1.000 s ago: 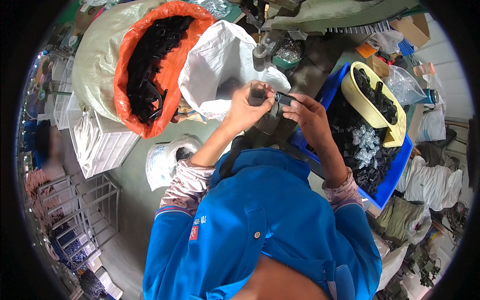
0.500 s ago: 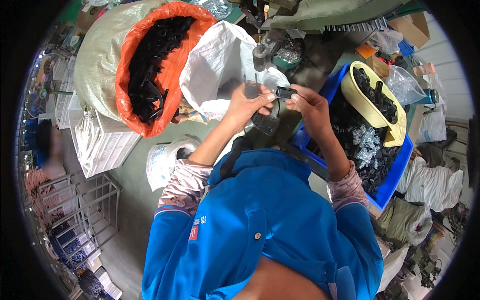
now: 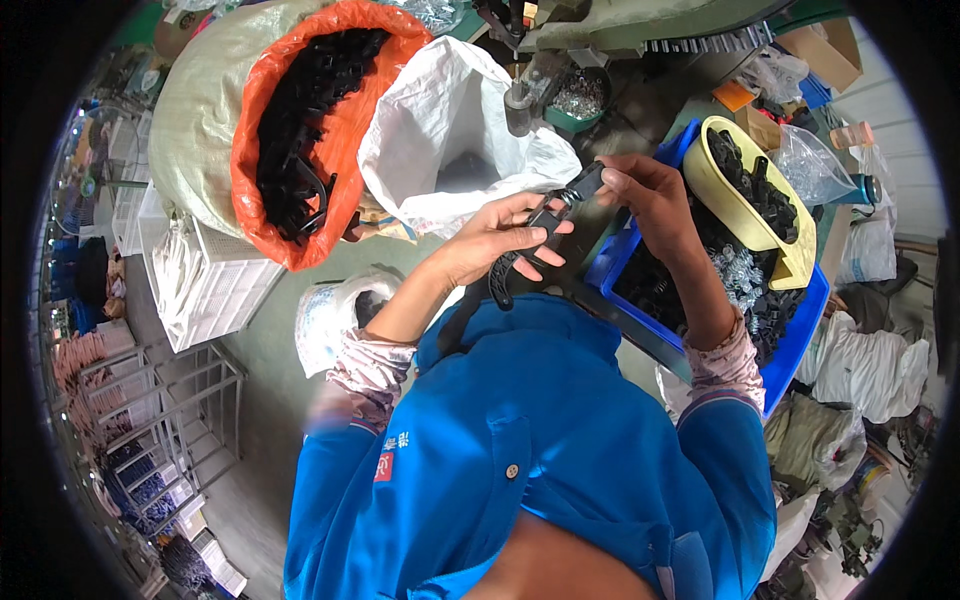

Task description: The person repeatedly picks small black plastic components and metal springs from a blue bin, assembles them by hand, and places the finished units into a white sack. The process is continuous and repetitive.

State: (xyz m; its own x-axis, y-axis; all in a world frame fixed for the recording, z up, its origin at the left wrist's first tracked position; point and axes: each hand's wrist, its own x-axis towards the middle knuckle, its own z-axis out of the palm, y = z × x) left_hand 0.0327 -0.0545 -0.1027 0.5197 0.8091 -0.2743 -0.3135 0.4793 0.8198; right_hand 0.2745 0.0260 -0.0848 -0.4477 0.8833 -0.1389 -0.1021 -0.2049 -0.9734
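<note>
Black curved part (image 3: pixel 500 283) sits in your left hand (image 3: pixel 485 240), clamped thumb-to-fingers; probably light, stiff, slickish plastic, best held by its blocky body. Your right hand (image 3: pixel 648 200) pinches a small black piece (image 3: pixel 588 180) just beyond. Blue tray (image 3: pixel 606 270) edge crowds right; room opens far left over white sack (image 3: pixel 425 120).

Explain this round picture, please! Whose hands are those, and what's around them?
There's no robot, just a person's two bare hands. A wide camera on their head looks down, bending straight edges. The left hand holds a curved black part; the right hand pinches another black piece. Whether they're joined, I can't tell. At right sits a blue tray of black pieces, with a yellow tub of more. At left are an orange-lined sack and a white sack.
</note>
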